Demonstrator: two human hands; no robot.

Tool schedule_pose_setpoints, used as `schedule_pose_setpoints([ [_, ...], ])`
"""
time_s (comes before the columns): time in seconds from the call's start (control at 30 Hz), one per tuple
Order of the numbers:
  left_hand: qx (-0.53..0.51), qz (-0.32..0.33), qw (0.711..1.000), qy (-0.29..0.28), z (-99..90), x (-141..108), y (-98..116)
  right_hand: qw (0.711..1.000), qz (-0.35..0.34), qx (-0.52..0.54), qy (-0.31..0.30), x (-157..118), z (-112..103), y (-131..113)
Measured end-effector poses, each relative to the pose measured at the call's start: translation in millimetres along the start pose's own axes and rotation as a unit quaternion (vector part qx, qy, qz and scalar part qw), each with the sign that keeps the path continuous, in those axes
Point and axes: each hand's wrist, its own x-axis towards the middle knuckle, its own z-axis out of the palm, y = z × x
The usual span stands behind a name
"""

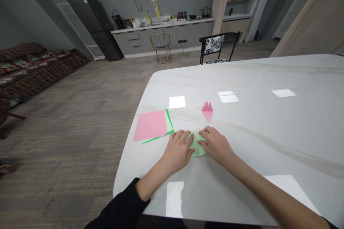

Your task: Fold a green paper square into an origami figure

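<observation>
A light green piece of paper (198, 144) lies on the white table between my two hands, its sides partly covered by my fingers. My left hand (179, 147) rests on its left side with the fingers apart. On the right side, my right hand (215, 144) touches the paper, thumb and fingertips bent but apart. Just beyond my hands sits a folded pink paper shape (207, 111) with raised points. To the left is a stack of square sheets (150, 125), pink on top, with light and dark green edges showing beneath.
The white table (258, 121) has rounded corners and bright light reflections. A black-framed chair (215, 45) stands at its far edge. Farther back are a gold chair (160, 42), a round stool (182, 43), kitchen cabinets and a dark fridge (94, 23). A patterned couch (34, 64) is at left.
</observation>
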Motion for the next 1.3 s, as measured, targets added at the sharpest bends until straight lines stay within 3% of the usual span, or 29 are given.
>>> schedule_pose_setpoints([
  [0.17,-0.034,0.005,0.999,0.023,10.5,-4,-4,0.997,0.065,0.002,-0.039,8,-7,-6],
  [0.4,-0.044,0.023,0.999,0.022,17.6,-8,-6,0.989,0.095,0.065,-0.087,19,-10,-1],
  [0.7,-0.126,-0.003,0.991,0.045,18.9,-6,-10,0.975,0.086,0.188,-0.081,25,-4,10],
  [0.93,-0.313,-0.137,0.937,0.069,17.4,20,-31,0.965,0.057,0.255,-0.034,24,1,7],
  [1.13,-0.286,-0.149,0.943,0.085,19.0,21,-30,0.969,0.078,0.235,-0.010,20,4,3],
  [1.3,-0.293,-0.156,0.940,0.075,17.2,22,-31,0.954,0.061,0.293,-0.012,22,7,7],
])
